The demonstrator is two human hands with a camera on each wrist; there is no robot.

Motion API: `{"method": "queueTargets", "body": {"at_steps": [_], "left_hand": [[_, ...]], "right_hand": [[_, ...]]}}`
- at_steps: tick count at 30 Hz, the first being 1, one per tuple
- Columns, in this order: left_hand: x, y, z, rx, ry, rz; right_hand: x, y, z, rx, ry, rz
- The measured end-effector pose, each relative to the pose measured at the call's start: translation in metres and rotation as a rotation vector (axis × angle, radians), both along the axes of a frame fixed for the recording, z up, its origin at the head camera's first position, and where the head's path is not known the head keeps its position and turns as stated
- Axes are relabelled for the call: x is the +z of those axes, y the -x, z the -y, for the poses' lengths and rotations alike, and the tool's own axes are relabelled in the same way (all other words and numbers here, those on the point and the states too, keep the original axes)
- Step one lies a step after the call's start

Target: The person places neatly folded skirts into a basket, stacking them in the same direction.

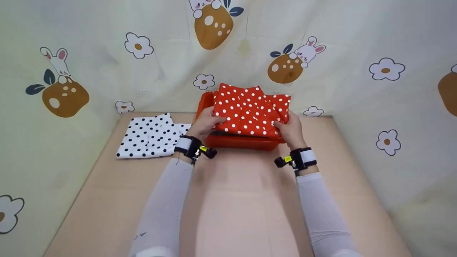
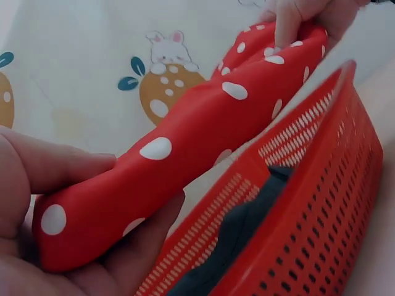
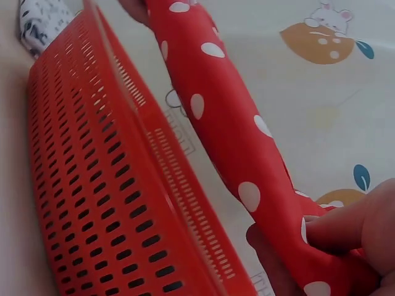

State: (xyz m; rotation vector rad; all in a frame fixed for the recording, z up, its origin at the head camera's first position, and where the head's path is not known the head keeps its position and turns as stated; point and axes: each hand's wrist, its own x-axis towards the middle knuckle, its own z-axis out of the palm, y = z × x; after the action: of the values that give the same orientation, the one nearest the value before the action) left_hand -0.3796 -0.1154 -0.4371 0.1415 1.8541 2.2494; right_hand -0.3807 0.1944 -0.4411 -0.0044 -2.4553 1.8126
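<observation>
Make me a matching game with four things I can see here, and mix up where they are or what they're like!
Things:
1. red dotted cloth
2. white dotted cloth
3. basket
4. dark thing

Places and looks:
A. inside something red
B. held by the left hand and right hand
C. lying on the table
D. has walls full of little holes

Right pairs: 1-B, 2-C, 3-D, 4-A
</observation>
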Motion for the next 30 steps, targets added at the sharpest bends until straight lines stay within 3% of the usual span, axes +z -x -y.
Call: {"method": "queueTargets", "body": {"at_steps": [7, 12, 14, 18, 25, 30], "left_hand": [[-0.008, 0.004, -0.002, 0.136, 0.202, -0.062], [0.0, -0.002, 0.003, 0.315, 0.507, -0.127], [0.005, -0.006, 0.01, 0.402, 0.582, -0.144], [0.014, -0.013, 0.024, 0.495, 0.587, -0.166], [0.01, -0.02, 0.03, 0.479, 0.625, -0.19], [0.004, -0.024, 0.034, 0.509, 0.605, -0.219]], "right_hand": [[-0.007, 0.005, 0.007, -0.045, -0.192, -0.102], [-0.009, 0.006, 0.004, -0.198, -0.352, -0.211], [-0.009, 0.003, -0.002, -0.271, -0.383, -0.251], [-0.008, -0.004, -0.011, -0.338, -0.334, -0.311], [-0.014, -0.016, -0.009, -0.322, -0.337, -0.347], [-0.019, -0.024, -0.006, -0.299, -0.307, -0.339]]}}
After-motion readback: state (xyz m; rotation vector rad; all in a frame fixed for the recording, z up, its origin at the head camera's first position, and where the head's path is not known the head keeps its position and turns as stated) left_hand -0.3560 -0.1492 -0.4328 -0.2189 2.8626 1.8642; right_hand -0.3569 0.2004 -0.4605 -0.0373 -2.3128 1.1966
